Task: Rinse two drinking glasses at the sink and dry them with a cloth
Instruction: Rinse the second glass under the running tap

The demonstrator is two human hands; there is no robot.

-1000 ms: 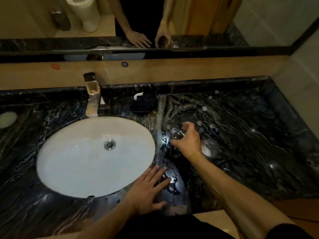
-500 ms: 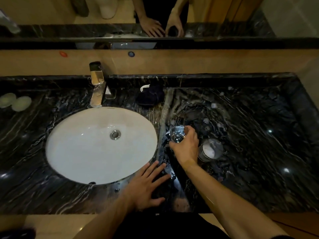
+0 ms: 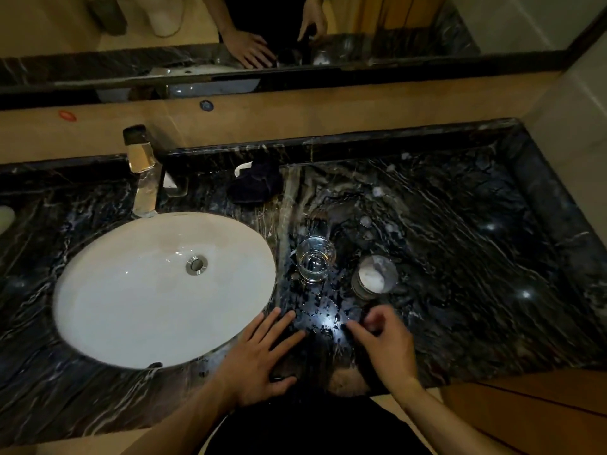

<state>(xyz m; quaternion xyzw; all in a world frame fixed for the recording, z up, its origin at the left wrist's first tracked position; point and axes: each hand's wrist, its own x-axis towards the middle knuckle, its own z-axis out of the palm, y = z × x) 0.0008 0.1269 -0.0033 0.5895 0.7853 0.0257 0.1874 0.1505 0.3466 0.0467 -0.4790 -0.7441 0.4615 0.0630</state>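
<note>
Judging from the layout, the step in hand is picking up a glass to rinse or dry; neither hand holds one. Advice: grip low on the wall, not the rim, since the black veined marble desk (image 3: pixel 460 257) looks wet around both glasses (droplets glint between them and the hands), and wet glass will likely slip.

Left to right:
- White oval sink basin (image 3: pixel 131 290), set into the desk, chrome drain near centre. Chrome faucet (image 3: pixel 143 178) stands at its far edge; no water can be seen running.
- Dark crumpled cloth (image 3: pixel 256 188), on the desk beyond the basin's right end, near the back wall, well apart from both hands. Fetch it before drying.
- Left hand (image 3: pixel 259 356), fingers straight and spread, resting flat on the desk just beside the basin's rim. Holds nothing.
- Clear upright drinking glass (image 3: pixel 314 259), on the desk just right of the basin. Seems to hold a little water (uncertain).
- Right hand (image 3: pixel 384 343), fingers loosely curled, empty, near the desk's front edge.
- Second clear drinking glass (image 3: pixel 374 277), just beside the first, not touching; its inside looks whitish (contents unclear).
</note>
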